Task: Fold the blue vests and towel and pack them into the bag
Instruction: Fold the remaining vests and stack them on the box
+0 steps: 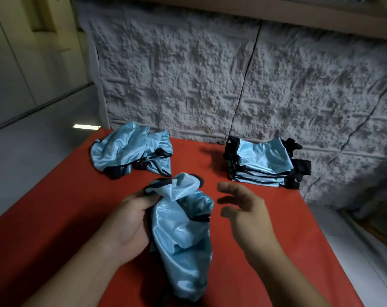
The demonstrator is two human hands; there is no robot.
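Note:
My left hand (130,220) grips a crumpled light-blue vest (181,235) with black trim, bunched near its top and hanging down toward me over the red table (55,207). My right hand (245,209) hovers just right of the vest with fingers spread and relaxed, holding nothing. A loose heap of unfolded blue vests (130,151) lies at the back left of the table. A neat stack of folded blue vests (265,165) with black edges sits at the back right. No towel or bag is in sight.
A rough grey textured wall (210,74) rises right behind the table, with a thin black cord (245,80) running down it. Pale floor (33,140) lies beyond the table's left edge, and more floor shows past the right edge.

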